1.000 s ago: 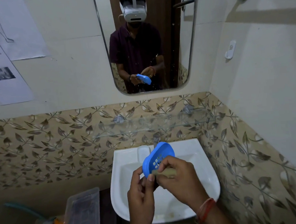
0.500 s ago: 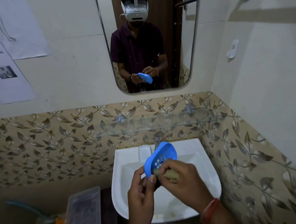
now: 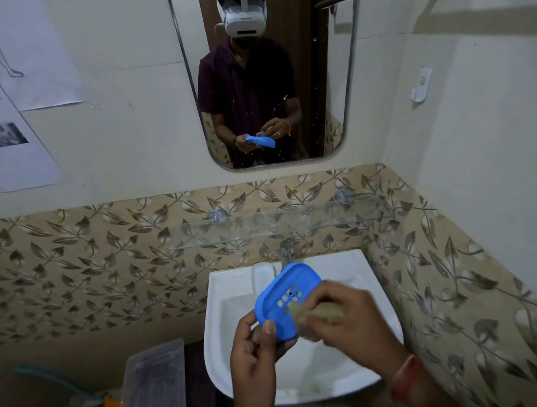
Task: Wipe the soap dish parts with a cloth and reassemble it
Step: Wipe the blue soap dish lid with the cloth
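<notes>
A blue perforated soap dish part [image 3: 283, 292] is held tilted above the white sink [image 3: 232, 303], its hollow side facing me. My left hand [image 3: 254, 355] grips its lower edge with the thumb on the rim. My right hand [image 3: 350, 321] presses a small beige cloth [image 3: 318, 315] against the dish's inner surface, near the drain holes. The cloth and the right hand are blurred. No other dish part shows in the head view.
A tap [image 3: 285, 255] stands at the sink's back, under a glass shelf [image 3: 278, 226]. A mirror [image 3: 268, 74] above reflects a person holding the dish. A clear plastic box [image 3: 155, 386] sits left of the sink. Tiled walls close in on the right.
The right hand and cloth have rubbed across the inside of the dish, moving right and slightly down. The left hand has kept its grip while the dish tilted a little flatter.
</notes>
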